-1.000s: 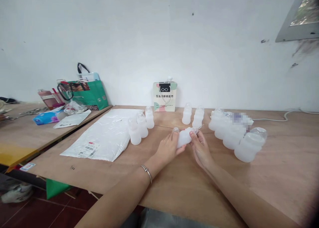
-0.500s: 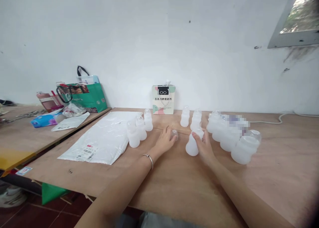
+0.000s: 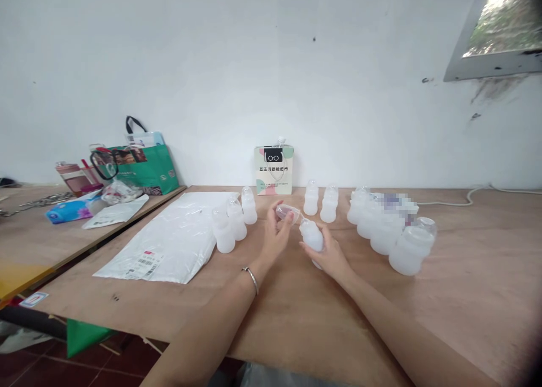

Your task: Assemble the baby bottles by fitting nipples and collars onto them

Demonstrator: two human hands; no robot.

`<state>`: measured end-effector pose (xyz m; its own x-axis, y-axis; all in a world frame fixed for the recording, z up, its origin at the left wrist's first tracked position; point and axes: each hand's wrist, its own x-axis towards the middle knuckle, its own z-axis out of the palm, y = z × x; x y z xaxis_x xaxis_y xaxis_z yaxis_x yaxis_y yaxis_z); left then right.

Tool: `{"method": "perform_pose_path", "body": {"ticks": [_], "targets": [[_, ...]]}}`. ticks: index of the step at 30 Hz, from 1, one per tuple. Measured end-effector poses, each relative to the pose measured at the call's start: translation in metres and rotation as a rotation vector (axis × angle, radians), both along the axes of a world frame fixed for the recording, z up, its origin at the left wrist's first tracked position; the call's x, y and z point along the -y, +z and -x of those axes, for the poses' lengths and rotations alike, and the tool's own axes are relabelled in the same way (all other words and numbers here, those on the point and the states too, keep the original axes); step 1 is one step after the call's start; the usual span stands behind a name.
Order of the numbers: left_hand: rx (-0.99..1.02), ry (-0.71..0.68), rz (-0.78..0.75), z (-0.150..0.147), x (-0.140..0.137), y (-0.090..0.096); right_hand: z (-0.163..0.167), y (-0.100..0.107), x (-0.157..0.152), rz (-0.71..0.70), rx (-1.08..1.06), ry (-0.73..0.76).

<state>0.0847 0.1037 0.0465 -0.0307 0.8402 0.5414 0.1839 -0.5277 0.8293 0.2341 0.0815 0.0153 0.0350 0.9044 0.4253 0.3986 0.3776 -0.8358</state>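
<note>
My left hand (image 3: 277, 232) grips a clear, dome-shaped bottle cap (image 3: 288, 213), tipped sideways just above the table. Right beside it, my right hand (image 3: 328, 253) is wrapped round a frosted white baby bottle (image 3: 312, 236), tilted with its top toward the cap. The bottle's top is uncovered and its lower part is partly behind my fingers. Cap and bottle top are very close; whether they touch I cannot tell. Two capped bottles (image 3: 311, 198) stand behind my right hand. A row of several bottles (image 3: 409, 251) stands to the right.
Three more bottles (image 3: 223, 232) stand left of my hands, by a white plastic mailer (image 3: 161, 234). A paper bag (image 3: 274, 172) stands against the wall. On the left table are a green bag (image 3: 156, 170) and a blue tissue pack (image 3: 70, 209). A white cable (image 3: 470, 198) lies back right.
My left hand has lifted the cap off the table and turned it sideways. My right hand has brought the bottle left toward the cap and tilted it.
</note>
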Motion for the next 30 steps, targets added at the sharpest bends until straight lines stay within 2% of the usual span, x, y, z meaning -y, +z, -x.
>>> {"method": "perform_pose_path", "body": {"ticks": [2, 5, 10, 12, 20, 25, 30], "targets": [[0.056, 0.023, -0.033, 0.001, 0.005, 0.004, 0.001, -0.002, 0.0, -0.003, 0.019, 0.016], [0.04, 0.002, -0.053, 0.002, 0.006, 0.003, 0.001, -0.001, 0.001, 0.002, 0.061, 0.019], [-0.234, -0.133, -0.123, 0.001, 0.009, 0.001, 0.001, 0.002, 0.004, 0.082, 0.241, -0.002], [-0.281, -0.146, -0.151, 0.001, 0.011, 0.001, 0.002, 0.003, 0.005, 0.103, 0.308, -0.023], [-0.16, -0.057, -0.151, -0.001, 0.009, 0.003, 0.008, 0.006, 0.013, 0.014, 0.506, -0.01], [-0.171, -0.044, -0.182, -0.007, 0.012, -0.001, 0.012, 0.006, 0.016, 0.034, 0.527, -0.047], [-0.1, -0.003, -0.214, -0.014, 0.016, -0.006, 0.013, 0.007, 0.017, 0.033, 0.488, -0.026]]}}
